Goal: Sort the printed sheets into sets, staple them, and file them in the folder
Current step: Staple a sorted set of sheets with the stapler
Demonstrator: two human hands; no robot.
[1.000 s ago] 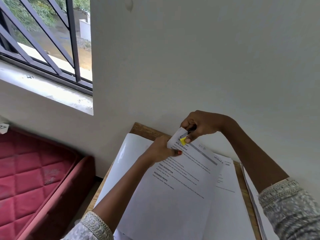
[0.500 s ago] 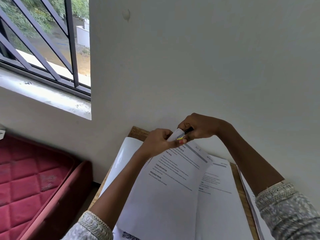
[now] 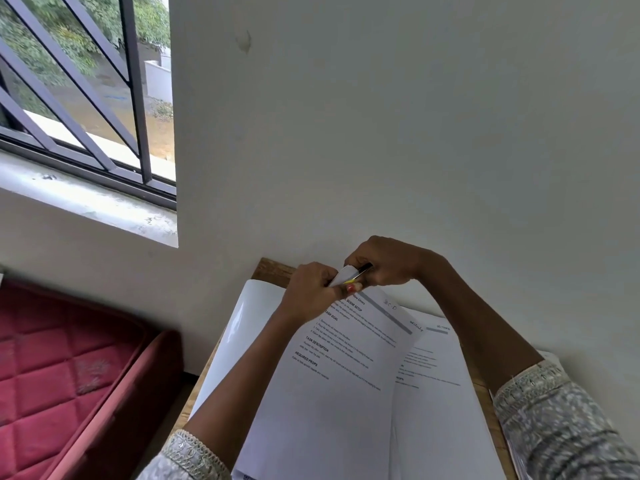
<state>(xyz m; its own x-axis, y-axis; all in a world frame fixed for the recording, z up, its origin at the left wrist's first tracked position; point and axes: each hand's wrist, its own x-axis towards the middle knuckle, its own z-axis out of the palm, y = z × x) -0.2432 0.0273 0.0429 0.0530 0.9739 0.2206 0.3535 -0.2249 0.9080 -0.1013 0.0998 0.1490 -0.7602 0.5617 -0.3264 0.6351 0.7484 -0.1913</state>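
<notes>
A set of printed sheets (image 3: 339, 382) is lifted over a wooden table (image 3: 273, 270), its top left corner bent upward. My left hand (image 3: 311, 289) pinches that corner from the left. My right hand (image 3: 384, 261) grips a small stapler (image 3: 360, 273), black with a yellow part, which is clamped on the same corner. Most of the stapler is hidden by my fingers. More printed sheets (image 3: 436, 393) lie flat on the table under the lifted set. A glossy white folder (image 3: 242, 327) lies at the left of the table.
The table stands against a white wall (image 3: 415, 150). A red quilted mattress (image 3: 62, 375) lies to the left, below a barred window (image 3: 86, 91). The edge of another stack of paper (image 3: 512, 441) shows at the far right of the table.
My left hand has slid up the sheets to the top corner and now meets my right hand there. The stapler's yellow part is more covered. The view tilted slightly.
</notes>
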